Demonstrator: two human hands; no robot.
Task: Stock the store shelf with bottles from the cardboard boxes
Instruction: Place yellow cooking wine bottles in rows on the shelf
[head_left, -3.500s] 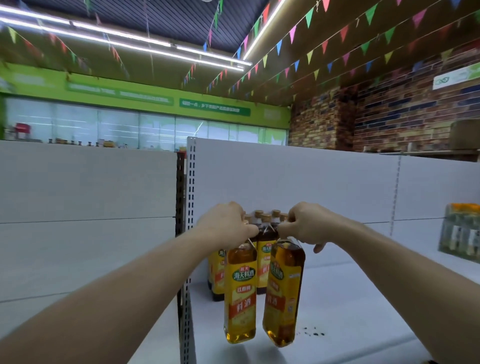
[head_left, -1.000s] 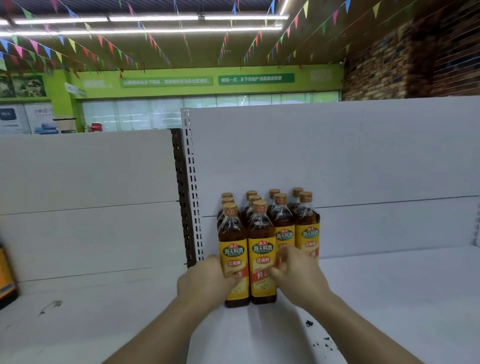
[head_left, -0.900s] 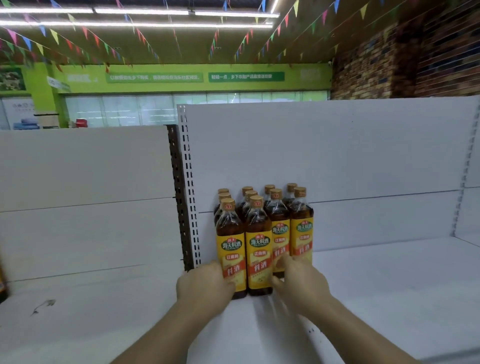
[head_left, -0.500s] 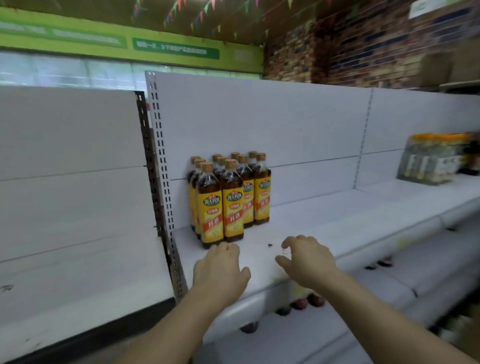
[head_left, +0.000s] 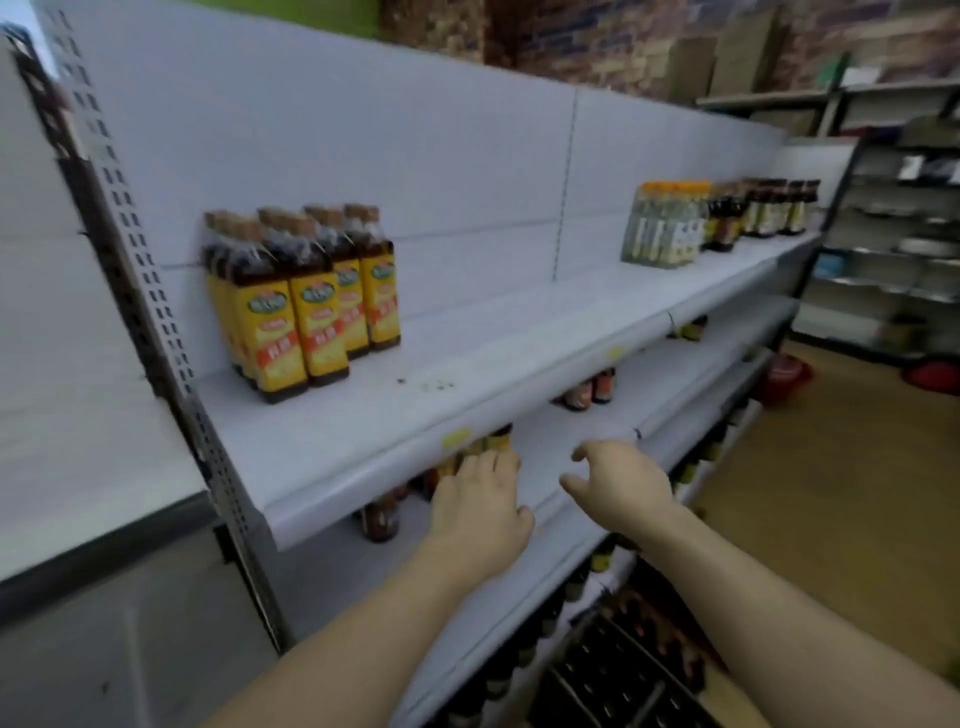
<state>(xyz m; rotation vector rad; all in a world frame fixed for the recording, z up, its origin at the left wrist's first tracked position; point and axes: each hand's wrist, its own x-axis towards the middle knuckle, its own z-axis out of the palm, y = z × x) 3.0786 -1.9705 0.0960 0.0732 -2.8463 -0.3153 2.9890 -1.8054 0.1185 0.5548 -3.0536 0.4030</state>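
Several amber bottles with yellow labels (head_left: 304, 306) stand in a tight block at the left end of the white top shelf (head_left: 519, 353), against the back panel. My left hand (head_left: 480, 512) hovers in front of the shelf's front edge, below the bottles, fingers relaxed and holding nothing. A little to its right, my right hand (head_left: 618, 480) hangs with loosely curled fingers, also holding nothing. Both hands are well clear of the bottles. No cardboard box shows near my hands.
Further right on the top shelf stand a pack of clear bottles with orange caps (head_left: 667, 223) and dark bottles (head_left: 769, 208). Lower shelves (head_left: 639, 395) hold scattered small bottles. A crate of dark bottles (head_left: 623, 670) sits low right. Wooden floor (head_left: 852, 493) runs right.
My hands let go of the two bottles set at the front of the block and drew back off the shelf. My view swung right and down along the aisle.
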